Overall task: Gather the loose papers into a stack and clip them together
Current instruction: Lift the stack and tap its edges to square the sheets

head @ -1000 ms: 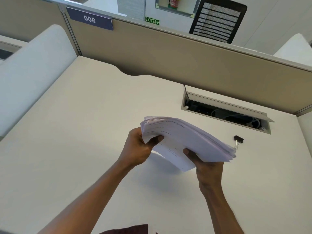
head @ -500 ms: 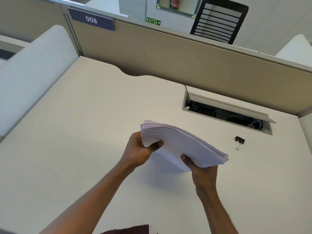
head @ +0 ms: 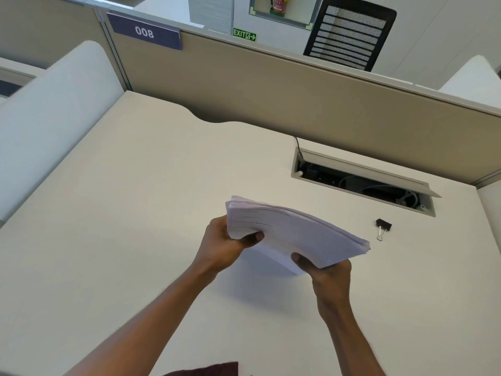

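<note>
Now: papers in both hands, clip loose on the bench

Head view: both hands hold the stack (head: 292, 232) of white papers in the air above the bench (head: 135, 213), over its middle and nearer the right edge than the left. The left hand (head: 225, 245) has its grip clamped on the stack's left end, with the thumb showing at the near side. The right hand (head: 328, 275) has its grip clamped on the near edge, thumb on top and fingers hidden beneath. The sheets' right edges sit fairly even. One sheet hangs lower under the stack, between the hands. The clip (head: 383, 227), black with wire handles, lies on the bench beyond the stack's right end, apart from it and toward the right edge. Behind the clip, near the far edge, a hatch (head: 363, 183) stands open with cables inside. A partition (head: 271, 90) runs along the far edge, bearing a plate (head: 145, 32) marked 008.
</note>
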Tool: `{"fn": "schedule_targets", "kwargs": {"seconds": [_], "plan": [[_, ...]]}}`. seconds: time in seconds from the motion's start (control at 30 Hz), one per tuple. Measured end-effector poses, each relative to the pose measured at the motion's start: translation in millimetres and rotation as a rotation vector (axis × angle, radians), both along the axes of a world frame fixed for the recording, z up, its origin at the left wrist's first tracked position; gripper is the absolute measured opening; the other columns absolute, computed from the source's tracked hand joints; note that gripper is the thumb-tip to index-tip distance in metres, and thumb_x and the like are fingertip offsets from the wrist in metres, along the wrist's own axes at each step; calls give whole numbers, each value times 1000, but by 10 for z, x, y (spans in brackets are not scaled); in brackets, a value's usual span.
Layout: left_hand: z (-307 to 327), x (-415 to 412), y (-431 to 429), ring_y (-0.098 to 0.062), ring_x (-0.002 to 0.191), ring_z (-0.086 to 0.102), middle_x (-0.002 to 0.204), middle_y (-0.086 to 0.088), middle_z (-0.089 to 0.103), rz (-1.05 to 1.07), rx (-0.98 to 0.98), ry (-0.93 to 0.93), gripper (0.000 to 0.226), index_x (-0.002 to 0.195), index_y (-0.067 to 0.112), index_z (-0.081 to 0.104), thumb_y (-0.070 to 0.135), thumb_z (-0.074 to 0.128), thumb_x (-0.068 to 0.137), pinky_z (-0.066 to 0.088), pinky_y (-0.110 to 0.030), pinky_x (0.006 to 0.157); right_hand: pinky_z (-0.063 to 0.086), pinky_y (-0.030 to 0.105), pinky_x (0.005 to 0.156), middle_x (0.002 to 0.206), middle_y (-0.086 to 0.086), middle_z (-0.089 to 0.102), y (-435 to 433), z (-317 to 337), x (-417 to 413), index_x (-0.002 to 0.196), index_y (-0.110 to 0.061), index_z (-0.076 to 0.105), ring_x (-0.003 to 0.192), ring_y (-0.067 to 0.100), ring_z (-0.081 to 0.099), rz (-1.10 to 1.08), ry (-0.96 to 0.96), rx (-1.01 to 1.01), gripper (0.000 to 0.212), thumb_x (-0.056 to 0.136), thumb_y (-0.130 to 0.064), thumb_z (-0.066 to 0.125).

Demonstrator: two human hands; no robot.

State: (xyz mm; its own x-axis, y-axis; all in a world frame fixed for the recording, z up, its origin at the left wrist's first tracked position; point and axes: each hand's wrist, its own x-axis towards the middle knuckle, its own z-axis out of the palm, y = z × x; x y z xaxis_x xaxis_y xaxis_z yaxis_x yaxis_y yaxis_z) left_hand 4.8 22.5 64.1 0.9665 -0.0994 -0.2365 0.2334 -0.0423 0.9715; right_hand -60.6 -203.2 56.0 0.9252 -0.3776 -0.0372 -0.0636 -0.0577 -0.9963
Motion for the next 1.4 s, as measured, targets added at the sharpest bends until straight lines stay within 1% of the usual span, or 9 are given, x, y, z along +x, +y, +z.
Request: {"fn": "schedule_targets", "kwargs": {"seconds": [0.17,0.33,0.57,0.63,0.73,0.93,1.07,1.2,1.4], "plan": [[-87,-1,9,6,90,77,98,21,85,-5,59,-17,43,89,57,80,15,91,89,53,-5,69,64,21,73,105,-14,83,25,42,-27,111,-54,78,99,10,79,-46,-12,18,66,57,-23,98],[-79,46,38,6,90,77,98,23,84,-35,96,-71,38,91,54,80,19,94,86,54,-6,71,62,36,101,140,8,71,-101,253,-51,142,-22,65,128,31,69,-99,-173,-30,80,69,-6,93],[62,204,116,-12,102,82,108,10,87,-154,2,-165,42,111,40,84,24,99,75,65,-25,85,46,20,108,129,-8,71,-128,918,-23,150,-18,54,127,8,64,-5,-296,-684,80,81,-38,89],[60,249,131,-20,105,83,110,4,87,-176,15,-171,43,114,29,85,20,101,75,68,-40,91,51,30,104,127,-8,70,-39,1024,-1,144,-17,61,122,4,63,-12,-298,-807,71,82,-40,88],[48,289,136,-26,105,82,109,1,87,-197,29,-177,41,114,25,85,17,101,76,67,-49,94,52,53,101,133,8,71,27,1096,-6,137,-10,69,125,24,64,-65,-317,-987,66,84,-45,86],[37,277,107,-21,101,83,107,4,87,-176,16,-175,40,112,33,85,15,99,80,66,-33,86,36,60,117,166,21,43,327,1188,-33,161,-13,47,154,38,41,-77,-334,-1215,97,87,-68,75],[36,241,97,-18,103,82,111,7,86,-186,-17,-195,42,116,35,83,16,98,82,64,-24,84,20,75,121,173,29,29,467,1143,-54,162,-21,50,164,47,23,-3,-154,-1485,96,87,-79,65],[33,233,90,-17,103,81,111,9,86,-179,-37,-192,45,114,42,83,15,98,81,63,-21,82,14,77,123,175,29,24,455,1127,-79,169,-22,37,165,46,19,-56,-126,-1496,106,87,-86,58],[25,228,79,-18,101,82,109,9,86,-159,-47,-189,47,113,44,82,16,99,80,64,-24,81,15,77,123,175,31,25,516,1137,-96,168,-19,39,164,49,19,-21,-97,-1533,104,87,-82,60]]}}
